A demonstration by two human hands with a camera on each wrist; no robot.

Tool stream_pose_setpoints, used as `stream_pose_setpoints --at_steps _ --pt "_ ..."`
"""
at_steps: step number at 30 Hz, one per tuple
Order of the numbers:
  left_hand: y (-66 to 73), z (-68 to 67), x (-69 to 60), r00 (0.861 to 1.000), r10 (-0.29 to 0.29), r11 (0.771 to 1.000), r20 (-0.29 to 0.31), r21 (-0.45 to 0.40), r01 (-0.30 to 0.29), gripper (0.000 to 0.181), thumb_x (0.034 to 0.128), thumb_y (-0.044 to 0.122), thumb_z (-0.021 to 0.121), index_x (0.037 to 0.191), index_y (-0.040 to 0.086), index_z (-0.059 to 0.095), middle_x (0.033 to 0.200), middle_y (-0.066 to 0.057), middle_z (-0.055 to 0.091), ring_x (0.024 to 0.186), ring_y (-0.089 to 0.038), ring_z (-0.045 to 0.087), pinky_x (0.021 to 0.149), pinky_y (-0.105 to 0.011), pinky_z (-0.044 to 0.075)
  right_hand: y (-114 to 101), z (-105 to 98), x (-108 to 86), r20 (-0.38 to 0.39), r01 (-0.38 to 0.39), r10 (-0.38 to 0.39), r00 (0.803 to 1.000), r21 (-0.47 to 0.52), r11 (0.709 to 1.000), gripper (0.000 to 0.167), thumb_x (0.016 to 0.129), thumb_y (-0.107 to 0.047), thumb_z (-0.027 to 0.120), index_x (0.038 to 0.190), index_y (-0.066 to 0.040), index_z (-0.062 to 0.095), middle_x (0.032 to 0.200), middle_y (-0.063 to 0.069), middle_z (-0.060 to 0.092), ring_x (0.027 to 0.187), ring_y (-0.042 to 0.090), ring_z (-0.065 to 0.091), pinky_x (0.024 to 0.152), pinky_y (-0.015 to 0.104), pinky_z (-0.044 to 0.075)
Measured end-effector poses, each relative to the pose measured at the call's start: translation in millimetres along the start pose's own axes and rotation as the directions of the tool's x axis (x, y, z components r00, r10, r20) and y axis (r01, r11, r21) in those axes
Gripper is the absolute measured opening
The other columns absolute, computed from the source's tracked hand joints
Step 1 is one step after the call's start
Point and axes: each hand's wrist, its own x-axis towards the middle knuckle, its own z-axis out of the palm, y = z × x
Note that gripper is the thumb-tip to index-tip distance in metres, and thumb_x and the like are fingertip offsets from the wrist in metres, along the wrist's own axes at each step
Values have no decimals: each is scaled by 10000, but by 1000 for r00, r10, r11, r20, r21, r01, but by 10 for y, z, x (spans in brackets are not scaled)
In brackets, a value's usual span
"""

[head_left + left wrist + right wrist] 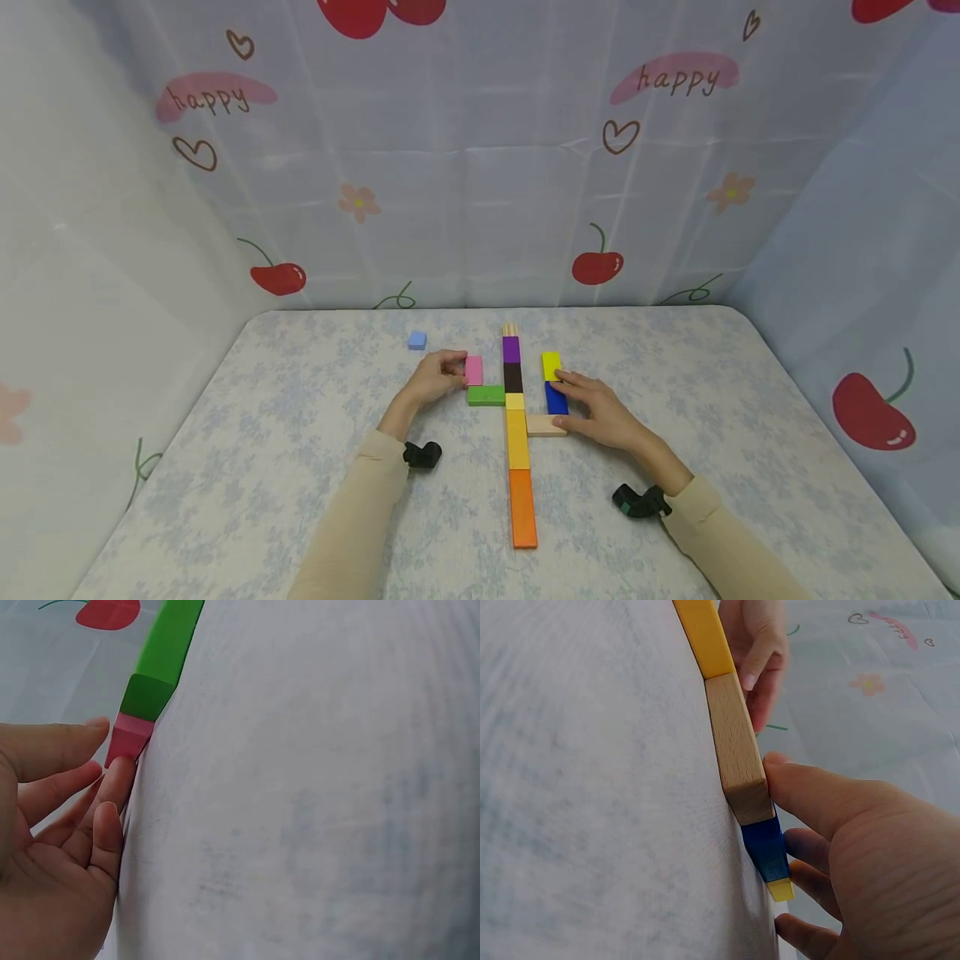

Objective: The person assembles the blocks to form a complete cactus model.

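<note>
In the head view my left hand [435, 377] lies beside the pink block [474, 370], its fingertips at the block's left side. The left wrist view shows a finger against the pink block's [131, 735] side. A green block [486, 396] adjoins the pink one and meets the central row. My right hand [600, 410] stretches over the opposite side, its thumb at the end of a plain wooden block [546, 426]. Its other fingers touch around the blue block [556, 398] and the yellow block [551, 366]. Neither palm encloses a block.
Down the middle runs a row: thin sticks [510, 330], a purple block [511, 349], a black block [513, 377], yellow pieces [517, 439] and an orange block [523, 508]. A light blue cube [417, 340] lies at the back left of the table [300, 467].
</note>
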Motion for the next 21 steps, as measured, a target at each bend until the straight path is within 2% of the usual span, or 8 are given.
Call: stream_pose_setpoints --at_steps 4,8,10,13,15,18,21 --pt "25 -45 -37 999 -10 1000 -38 -19 9 508 900 60 672 1391 55 541 1174 -138 642 968 -209 592 756 -264 472 -1 -5 -6 0 16 -16 1000 1 1000 602 878 -293 727 1389 -32 545 1512 214 414 1396 439 362 1106 675 241" --pt "39 -157 -52 990 -13 998 -143 -64 4 483 909 84 680 1374 47 554 1289 -150 587 995 -246 599 752 -282 508 -7 -13 -10 -3 25 -25 1000 4 1000 598 874 -282 731 1383 -26 549 1507 220 419 1391 443 366 1099 679 250" --pt "35 -226 -40 974 -15 997 -226 -80 -3 457 909 97 685 1347 36 572 1277 -165 573 995 -254 584 753 -293 508 -9 -17 -7 -3 24 -24 1000 4 1000 599 873 -278 731 1383 -25 549 1507 220 419 1391 442 367 1100 679 249" --pt "16 -331 -16 940 -23 997 -341 -81 -5 445 903 96 686 1327 21 573 1266 -177 539 1031 -271 548 788 -339 505 -12 -22 1 -2 17 -17 1000 -2 1000 600 877 -285 726 1389 -30 544 1512 215 413 1395 439 363 1106 677 241" --pt "-11 -389 5 920 -37 997 -390 -76 8 466 901 91 681 1342 18 550 1303 -173 496 1091 -286 511 835 -382 499 -11 -24 7 -2 17 -17 1000 -3 1000 598 880 -289 724 1389 -32 545 1512 214 414 1395 438 363 1107 677 240" --pt "-68 -451 40 913 -62 997 -403 -63 40 524 908 78 665 1399 26 491 1391 -175 419 1195 -322 469 921 -438 487 -12 -23 10 -1 15 -15 1000 -2 1000 595 883 -294 722 1388 -34 546 1512 213 415 1395 437 363 1106 672 248" --pt "-115 -489 65 922 -88 996 -377 -61 70 572 923 85 647 1450 42 430 1485 -169 345 1286 -346 432 997 -467 471 -14 -23 10 2 11 -11 1000 3 1000 594 884 -298 722 1387 -35 548 1513 209 415 1398 432 362 1106 664 258"
